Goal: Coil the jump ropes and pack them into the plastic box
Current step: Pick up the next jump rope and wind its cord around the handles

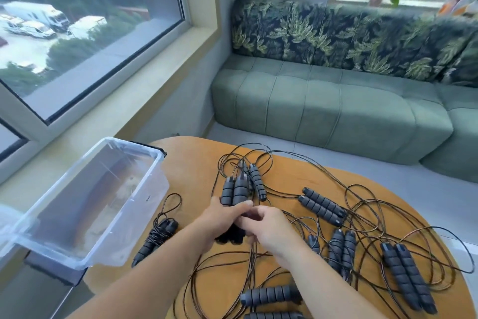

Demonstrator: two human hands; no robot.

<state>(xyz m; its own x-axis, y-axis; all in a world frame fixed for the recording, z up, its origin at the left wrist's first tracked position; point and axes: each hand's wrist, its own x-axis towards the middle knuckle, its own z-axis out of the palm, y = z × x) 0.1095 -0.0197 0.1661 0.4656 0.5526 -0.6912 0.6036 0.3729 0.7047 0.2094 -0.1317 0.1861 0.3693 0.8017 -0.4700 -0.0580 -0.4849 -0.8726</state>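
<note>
- Fingers (243,206) of the left hand (222,218) are seen curled around a pair of dark foam handles (234,192) at the centre of the frame; the handles are clamped side by side, their tips pointing toward the top of the frame.
- Just right of it, the right hand (269,228) is shown with fingers bent inward toward the lower end of the same handles; whether they are pinching the handles or a cord cannot be told.
- A round wooden table (196,179) is spread with loose jump ropes (362,228): thin dark cords are tangled across the centre and right, with handle pairs lying at centre right, lower right and the bottom edge.
- One coiled jump rope (155,238), its cord wound around its handles, is laid at lower left of centre, just beside the box.
- A clear plastic box (144,181) is placed open at the left of the frame.
- A green sofa (336,109) is visible at upper right.
</note>
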